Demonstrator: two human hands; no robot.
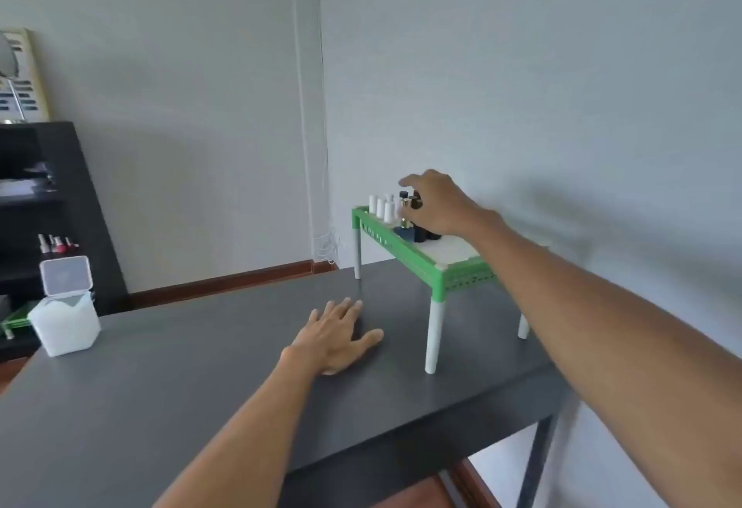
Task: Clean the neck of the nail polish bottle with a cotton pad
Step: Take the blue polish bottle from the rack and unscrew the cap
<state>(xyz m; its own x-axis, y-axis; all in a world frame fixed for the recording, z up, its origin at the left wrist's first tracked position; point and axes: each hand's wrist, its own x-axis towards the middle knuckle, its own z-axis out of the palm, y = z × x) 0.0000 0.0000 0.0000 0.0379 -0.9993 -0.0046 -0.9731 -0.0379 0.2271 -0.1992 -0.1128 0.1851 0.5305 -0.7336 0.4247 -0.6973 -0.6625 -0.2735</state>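
Several nail polish bottles [406, 226] stand on a small green shelf [405, 250] with white legs, at the table's far right. Some have white caps, others dark or gold caps. My right hand [435, 202] reaches over the dark bottles with fingers curled around their caps; whether it grips one is unclear. My left hand [339, 333] lies flat on the dark grey table [180, 379], palm down, fingers spread, holding nothing. A white box [64, 324] with its lid flipped up stands at the table's left edge; it seems to hold white cotton pads.
A black shelf unit [48, 202] stands at the left beyond the table, with small red bottles [56, 243] on one shelf and a mirror on top. White walls meet in a corner behind the green shelf. The table's near right edge drops to a wooden floor.
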